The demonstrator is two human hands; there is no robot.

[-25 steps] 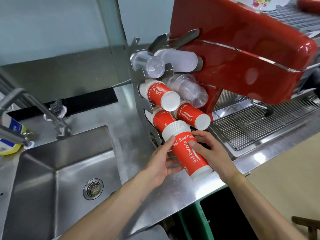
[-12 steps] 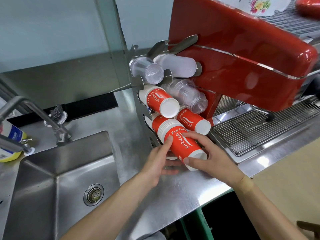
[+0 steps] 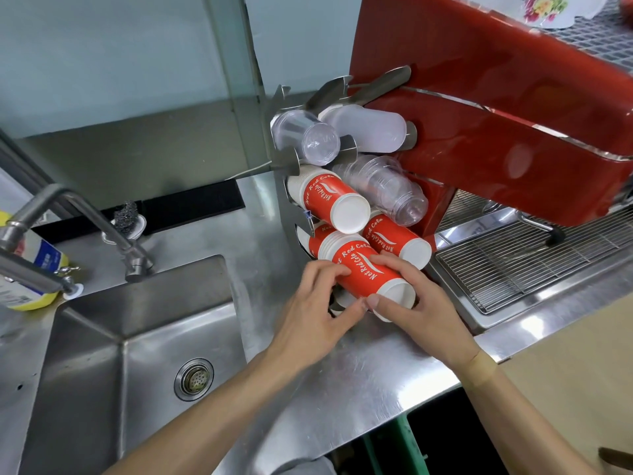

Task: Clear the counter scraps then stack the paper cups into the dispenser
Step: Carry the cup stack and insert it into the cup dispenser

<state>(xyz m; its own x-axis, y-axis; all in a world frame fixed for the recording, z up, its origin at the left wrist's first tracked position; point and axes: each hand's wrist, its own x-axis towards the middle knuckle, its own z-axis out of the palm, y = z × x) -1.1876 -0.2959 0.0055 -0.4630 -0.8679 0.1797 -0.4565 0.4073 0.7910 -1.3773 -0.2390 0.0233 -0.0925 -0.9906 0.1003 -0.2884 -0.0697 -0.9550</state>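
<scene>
**Now: cup stack partway into the lower dispenser slot**

Head view, sole entry.

- Item: stack of red paper cups (image 3: 363, 272), lying tilted, rim end toward the dispenser (image 3: 291, 186), white base end toward the person.
- Change: a second ago the stack stood out clear of the rack with most of its length showing; it now sits deeper, its rims level with the cups already loaded just beyond the fingers.
- Left hand (image 3: 318, 313): curled under and beside the stack, thumb on the red wall, steadying.
- Right hand (image 3: 414, 303): wrapped over the base end, thumb across the white bottom, pressing inward.
- Beyond the hands: two loaded red stacks, clear plastic cups above them.
- Left of the hands: sink (image 3: 102, 354), tap.
- Counter (image 3: 359, 382) near the hands: no scraps visible.
- Reading: scrap step likely finished; stacking under way, seating probably incomplete.
</scene>
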